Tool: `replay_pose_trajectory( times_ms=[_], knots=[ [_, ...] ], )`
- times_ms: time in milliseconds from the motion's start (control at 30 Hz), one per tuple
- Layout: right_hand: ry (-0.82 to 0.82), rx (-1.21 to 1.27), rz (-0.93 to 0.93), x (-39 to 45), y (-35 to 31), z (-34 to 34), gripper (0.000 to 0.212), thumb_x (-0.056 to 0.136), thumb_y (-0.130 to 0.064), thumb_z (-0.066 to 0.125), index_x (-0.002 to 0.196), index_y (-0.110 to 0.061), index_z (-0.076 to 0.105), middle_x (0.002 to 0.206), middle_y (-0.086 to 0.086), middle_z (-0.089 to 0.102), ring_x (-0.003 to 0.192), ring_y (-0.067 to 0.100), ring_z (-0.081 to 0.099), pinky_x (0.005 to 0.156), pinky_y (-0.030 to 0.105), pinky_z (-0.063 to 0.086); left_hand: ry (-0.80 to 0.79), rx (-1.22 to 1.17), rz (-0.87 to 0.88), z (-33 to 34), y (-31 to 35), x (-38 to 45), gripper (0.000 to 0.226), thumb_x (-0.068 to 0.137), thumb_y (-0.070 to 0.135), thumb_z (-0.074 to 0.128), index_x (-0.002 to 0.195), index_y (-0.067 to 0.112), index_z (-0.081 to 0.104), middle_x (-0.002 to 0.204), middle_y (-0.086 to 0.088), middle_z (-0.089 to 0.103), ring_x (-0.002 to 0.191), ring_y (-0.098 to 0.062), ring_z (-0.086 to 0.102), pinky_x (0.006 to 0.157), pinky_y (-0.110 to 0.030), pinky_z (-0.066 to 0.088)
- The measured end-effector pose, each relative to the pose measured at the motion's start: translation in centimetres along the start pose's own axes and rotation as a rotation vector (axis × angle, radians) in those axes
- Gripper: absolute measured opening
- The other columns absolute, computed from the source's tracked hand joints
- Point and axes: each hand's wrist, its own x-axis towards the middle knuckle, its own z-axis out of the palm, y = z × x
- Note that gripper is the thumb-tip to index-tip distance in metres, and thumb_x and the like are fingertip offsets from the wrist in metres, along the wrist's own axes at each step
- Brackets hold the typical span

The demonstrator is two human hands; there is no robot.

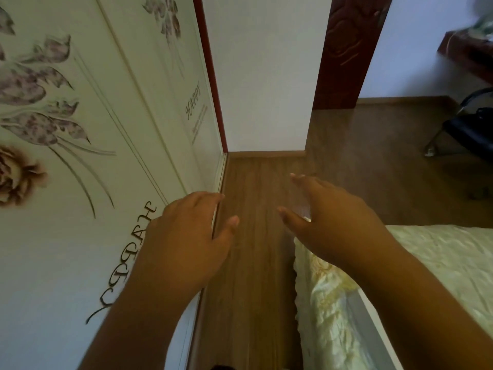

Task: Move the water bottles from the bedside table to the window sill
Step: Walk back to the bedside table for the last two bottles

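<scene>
Both forearms reach forward: left hand (186, 231) and right hand (330, 217) are spread wide, holding nothing. Water bottles, bedside table and window sill are out of view. Risk: the bed (426, 263) corner and wardrobe (93, 129) narrow the passage; a hand could strike either.

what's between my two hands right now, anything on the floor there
Nothing. In the head view only bare wooden floor shows between the left hand and the right hand. Both hands are open and empty.
</scene>
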Motion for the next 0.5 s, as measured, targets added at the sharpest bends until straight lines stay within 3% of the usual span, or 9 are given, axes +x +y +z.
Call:
replay_pose_trajectory(
  times_ms=[500],
  knots=[
    [0.014, -0.043, 0.111, 10.6, 3.0, -0.8, 0.076, 0.092, -0.068, 0.046, 0.157, -0.038, 0.018, 0.162, -0.012, 0.030, 0.145, 0.015, 0.035, 0.116, 0.040, 0.031, -0.063, -0.062, 0.103, 2.4, -0.1, 14.3, 0.059, 0.094, 0.063, 0.040, 0.145, 0.035, 0.043, 0.149, 0.011, 0.045, 0.133, -0.015, 0.045, 0.108, -0.040, 0.038]
  ],
)
